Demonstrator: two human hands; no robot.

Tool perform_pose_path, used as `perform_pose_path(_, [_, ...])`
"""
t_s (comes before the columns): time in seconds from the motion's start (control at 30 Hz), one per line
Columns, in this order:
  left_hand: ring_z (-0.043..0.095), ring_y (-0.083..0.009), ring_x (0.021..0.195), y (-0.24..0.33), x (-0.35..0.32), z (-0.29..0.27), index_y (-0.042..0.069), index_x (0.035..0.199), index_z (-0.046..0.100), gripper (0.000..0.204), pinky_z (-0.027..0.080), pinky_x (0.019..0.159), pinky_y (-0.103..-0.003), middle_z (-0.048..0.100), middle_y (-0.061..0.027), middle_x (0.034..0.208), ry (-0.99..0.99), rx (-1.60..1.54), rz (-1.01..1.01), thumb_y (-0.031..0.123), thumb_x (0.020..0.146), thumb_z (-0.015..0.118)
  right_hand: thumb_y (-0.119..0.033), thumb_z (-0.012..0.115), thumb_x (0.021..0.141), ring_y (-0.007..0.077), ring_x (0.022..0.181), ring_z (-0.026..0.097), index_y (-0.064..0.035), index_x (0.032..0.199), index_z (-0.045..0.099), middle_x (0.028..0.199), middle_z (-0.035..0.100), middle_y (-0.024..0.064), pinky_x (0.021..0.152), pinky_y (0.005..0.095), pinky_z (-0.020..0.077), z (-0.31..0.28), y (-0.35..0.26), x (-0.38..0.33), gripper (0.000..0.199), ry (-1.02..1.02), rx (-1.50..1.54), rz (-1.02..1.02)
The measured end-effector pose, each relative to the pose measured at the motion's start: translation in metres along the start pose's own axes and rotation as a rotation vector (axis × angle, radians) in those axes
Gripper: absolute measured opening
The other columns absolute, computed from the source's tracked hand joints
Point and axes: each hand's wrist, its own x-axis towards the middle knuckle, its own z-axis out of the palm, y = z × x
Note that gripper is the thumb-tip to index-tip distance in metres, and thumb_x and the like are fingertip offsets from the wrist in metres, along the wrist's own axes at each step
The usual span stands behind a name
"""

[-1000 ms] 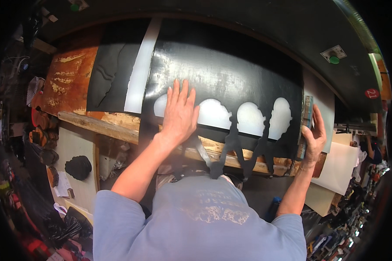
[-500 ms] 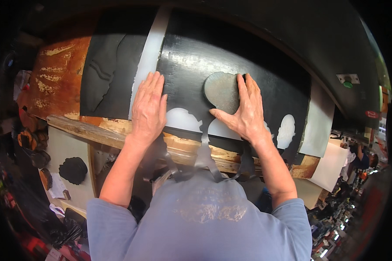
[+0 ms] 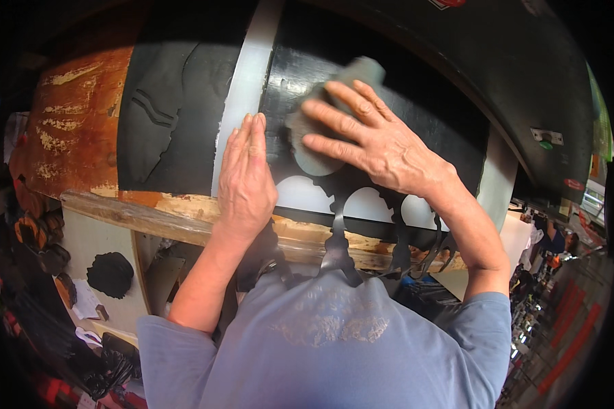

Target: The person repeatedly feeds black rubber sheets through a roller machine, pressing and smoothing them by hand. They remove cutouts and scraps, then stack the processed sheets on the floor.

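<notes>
My left hand (image 3: 245, 184) lies flat, fingers stretched out and held together, at the left edge of a black sheet (image 3: 450, 129). My right hand (image 3: 396, 153) is over a grey-green, sole-shaped cutting die (image 3: 316, 162), its spread fingers on the die's top and its thumb hidden. Motion blurs the die, which is tilted across the sheet. Along the sheet's near edge run several rounded cut-outs, such as one cut-out (image 3: 370, 204) showing the white board below. Thin jagged strips of the sheet (image 3: 337, 238) hang toward my shirt.
Left of the sheet are a white strip (image 3: 249, 95), another black sheet (image 3: 177, 123) and a scarred orange-brown board (image 3: 82, 129). A wooden rail (image 3: 136, 217) runs along the near edge. Overhead at right is a dark machine part (image 3: 518, 75) with a green button (image 3: 545, 145).
My right hand has turned and moved the die leftward, swinging its narrow end up to the right. My left hand remains at the sheet's edge. The view has shifted slightly.
</notes>
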Motion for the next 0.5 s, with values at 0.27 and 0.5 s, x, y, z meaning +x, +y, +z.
perform_pose_path(0.27, [0.057,-0.0460,0.141,0.000,0.001,0.001,-0.012,0.158,0.040,0.067,0.044,0.120,-0.055,0.064,-0.0274,0.145,0.014,0.011,0.009,-0.015,0.093,0.055,-0.040,0.100,0.067,0.0621,0.145,0.040,0.0005,0.160,0.044,0.160,0.030,0.0478,0.119,0.0633,0.0395,0.056,-0.074,0.035,0.115,0.492,0.440,0.813])
perform_pose_path(0.5, [0.058,-0.0478,0.139,0.000,0.003,0.002,-0.011,0.158,0.041,0.065,0.045,0.119,-0.056,0.065,-0.0270,0.145,0.024,0.015,0.029,-0.015,0.094,0.055,-0.037,0.099,0.056,0.0543,0.127,0.054,-0.0043,0.142,0.065,0.157,0.037,0.0439,0.107,0.0597,0.0491,0.083,-0.053,0.035,0.098,0.644,0.324,0.610])
